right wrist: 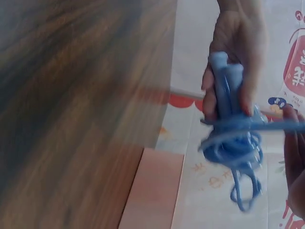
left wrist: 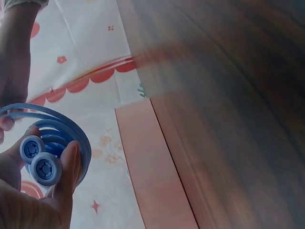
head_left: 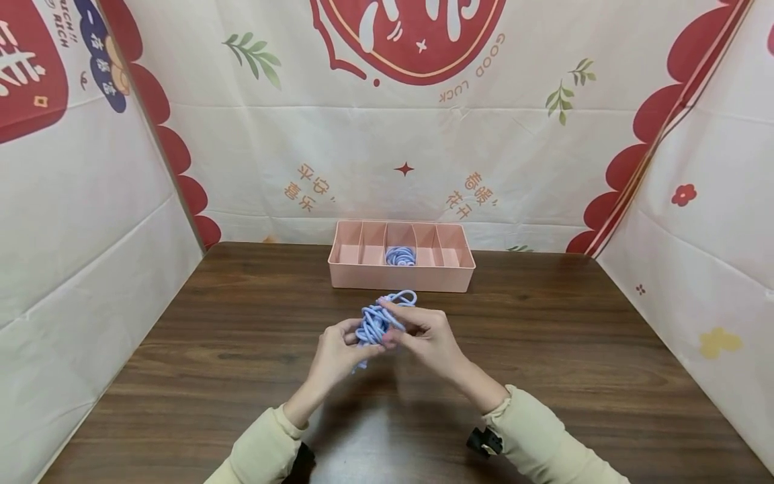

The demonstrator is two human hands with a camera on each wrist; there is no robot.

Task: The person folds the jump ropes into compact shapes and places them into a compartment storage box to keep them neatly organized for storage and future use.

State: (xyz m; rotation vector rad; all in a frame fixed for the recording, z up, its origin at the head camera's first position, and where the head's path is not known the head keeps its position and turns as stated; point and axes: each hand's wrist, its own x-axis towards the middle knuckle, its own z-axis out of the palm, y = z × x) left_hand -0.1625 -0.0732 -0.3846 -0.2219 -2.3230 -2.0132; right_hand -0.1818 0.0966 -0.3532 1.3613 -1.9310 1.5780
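A light-blue jump rope (head_left: 373, 325) is held above the table, its cord wound in loose loops. My left hand (head_left: 331, 352) grips its two handles, whose round ends (left wrist: 46, 169) face the camera in the left wrist view. In the right wrist view, the handles (right wrist: 228, 90) lie side by side in the left hand, and the wound cord (right wrist: 233, 150) bunches beyond them with a loop hanging out. My right hand (head_left: 431, 336) pinches a strand of the cord, drawn taut toward it in the right wrist view.
A pink divided box (head_left: 400, 277) stands at the back of the brown wooden table (head_left: 242, 356). A coiled blue cord (head_left: 400, 256) lies in its middle compartment. Printed white cloth (head_left: 375, 134) hangs behind the table and along both sides.
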